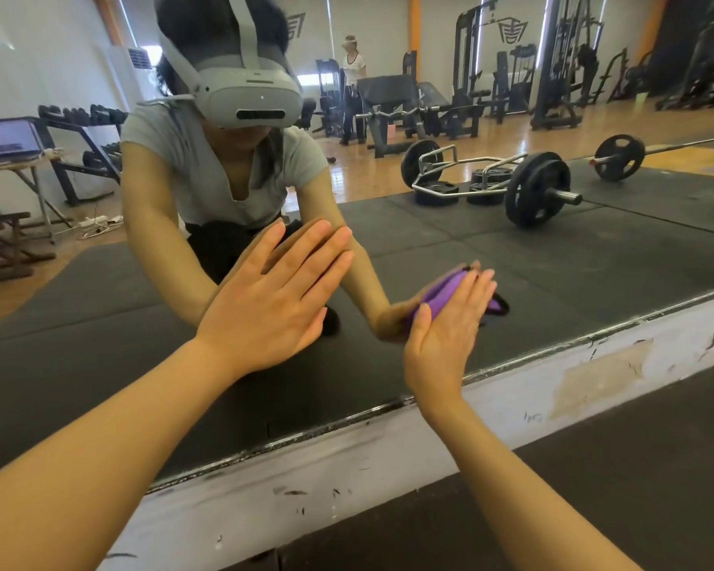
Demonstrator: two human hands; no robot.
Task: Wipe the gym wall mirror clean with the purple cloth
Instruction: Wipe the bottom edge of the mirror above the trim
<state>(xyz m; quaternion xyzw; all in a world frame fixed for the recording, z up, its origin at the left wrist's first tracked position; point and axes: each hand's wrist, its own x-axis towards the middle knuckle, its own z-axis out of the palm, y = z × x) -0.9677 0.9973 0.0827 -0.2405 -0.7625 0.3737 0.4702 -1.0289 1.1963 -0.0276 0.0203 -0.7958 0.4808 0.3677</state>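
Pressing crumpled purple cloth [440, 292] onto large wall mirror [553, 257]: right hand [446, 335], fingers straight. Left hand [264, 311] flat, approx. touching glass, holds nothing.

Black rubber floor [635, 508] runs along a scuffed white ledge [388, 455] under the mirror [512, 249], from 7 o'clock to 3 o'clock.

Purple cloth [440, 291] bunched flat against low wall mirror [553, 249].
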